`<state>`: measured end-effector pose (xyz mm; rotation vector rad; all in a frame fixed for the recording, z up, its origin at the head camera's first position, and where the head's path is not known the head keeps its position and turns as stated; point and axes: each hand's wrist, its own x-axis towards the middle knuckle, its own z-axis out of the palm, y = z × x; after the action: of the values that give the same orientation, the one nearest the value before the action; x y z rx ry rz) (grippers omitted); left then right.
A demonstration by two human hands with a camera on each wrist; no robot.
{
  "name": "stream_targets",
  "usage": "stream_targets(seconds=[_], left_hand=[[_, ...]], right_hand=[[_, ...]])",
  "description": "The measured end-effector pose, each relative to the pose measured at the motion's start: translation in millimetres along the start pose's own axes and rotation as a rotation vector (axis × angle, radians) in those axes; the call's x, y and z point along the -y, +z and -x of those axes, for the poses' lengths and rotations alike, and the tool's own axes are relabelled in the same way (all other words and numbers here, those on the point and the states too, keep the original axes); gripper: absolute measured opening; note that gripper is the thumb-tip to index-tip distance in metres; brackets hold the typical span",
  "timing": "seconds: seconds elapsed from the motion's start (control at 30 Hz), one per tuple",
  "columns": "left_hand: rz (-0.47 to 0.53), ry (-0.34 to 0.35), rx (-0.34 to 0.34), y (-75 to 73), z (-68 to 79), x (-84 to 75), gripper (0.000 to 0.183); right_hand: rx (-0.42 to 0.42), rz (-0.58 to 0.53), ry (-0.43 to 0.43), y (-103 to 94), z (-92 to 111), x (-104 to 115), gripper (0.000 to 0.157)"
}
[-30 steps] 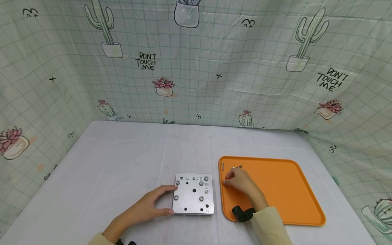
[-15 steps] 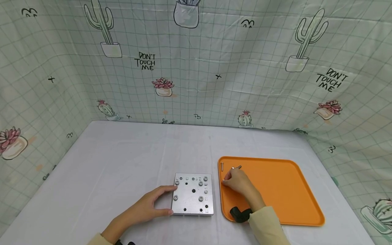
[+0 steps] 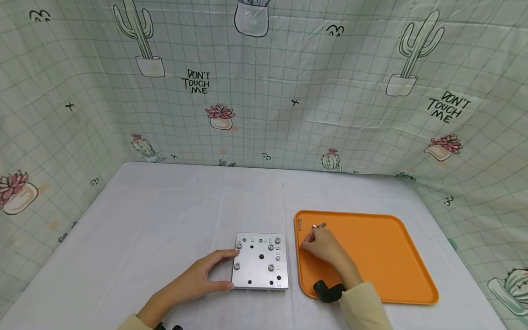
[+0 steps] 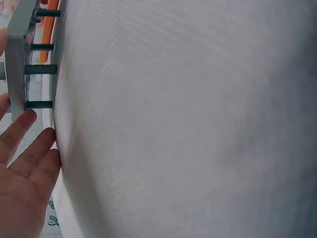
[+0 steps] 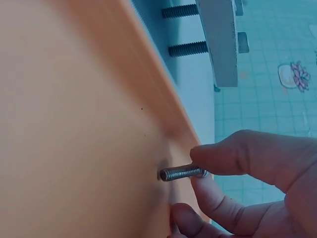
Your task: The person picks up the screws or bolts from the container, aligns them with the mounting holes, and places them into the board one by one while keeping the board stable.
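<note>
A square silver metal plate (image 3: pixel 255 270) with holes and several bolts in it lies on the white table. Threaded bolt shanks (image 4: pixel 42 69) stick out beneath it in the left wrist view. My left hand (image 3: pixel 200 277) touches the plate's left side, thumb at the near corner and index finger farther up the edge, fingers spread and fairly straight. Over the left part of the orange tray (image 3: pixel 371 256), my right hand (image 3: pixel 326 247) pinches a bolt (image 5: pixel 181 172) between thumb and index finger. Its threaded end points toward the tray floor; its head is mostly hidden by the fingers.
Another bolt (image 3: pixel 299 224) lies in the tray's far left corner. Small metal hardware (image 3: pixel 319 225) sits just beyond my right hand, partly hidden by it. The tray's raised rim (image 3: pixel 298 261) runs between my right hand and the plate. A patterned cloth (image 3: pixel 264 91) hangs behind the table.
My right hand stays nearly in place over the tray's left part, its fingers shifting only slightly. The left hand and the plate have not visibly moved.
</note>
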<state>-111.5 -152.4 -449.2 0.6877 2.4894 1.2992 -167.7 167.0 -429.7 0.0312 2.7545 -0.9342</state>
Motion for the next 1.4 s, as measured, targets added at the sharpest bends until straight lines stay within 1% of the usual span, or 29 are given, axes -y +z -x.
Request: stream_targets(seconds=[0.1, 0.3, 0.53, 0.6, 0.77, 0.93, 1.1, 1.4], left_hand=[[-0.005, 0.002, -0.001, 0.0, 0.2, -0.5, 0.06], [-0.009, -0.002, -0.001, -0.2, -0.4, -1.1, 0.061], [0.002, -0.007, 0.006, -0.4, 0.1, -1.7, 0.061], [0.001, -0.006, 0.005, -0.5, 0.2, -1.7, 0.061], [-0.012, -0.001, 0.002, -0.3, 0.1, -1.4, 0.061], [-0.015, -0.008, -0.001, -0.4, -0.6, -1.8, 0.061], [-0.009, -0.015, 0.001, -0.2, -1.0, -1.9, 0.061], [-0.012, -0.014, 0.002, 0.0, -0.4, -1.4, 0.061]], right_hand=[[0.001, -0.027, -0.01, -1.2, 2, -1, 0.013], [-0.004, -0.032, -0.033, -2.3, 9, 0, 0.012], [-0.058, -0.035, -0.071, -4.5, 23, 5, 0.011], [-0.077, -0.04, -0.1, -5.1, 29, 6, 0.011], [-0.109, -0.078, -0.217, -4.7, 41, 9, 0.01], [-0.133, -0.134, -0.329, -0.1, 54, 12, 0.013], [-0.161, -0.133, -0.433, 6.9, 65, 13, 0.019], [-0.163, -0.14, -0.503, 21.6, 71, 11, 0.021]])
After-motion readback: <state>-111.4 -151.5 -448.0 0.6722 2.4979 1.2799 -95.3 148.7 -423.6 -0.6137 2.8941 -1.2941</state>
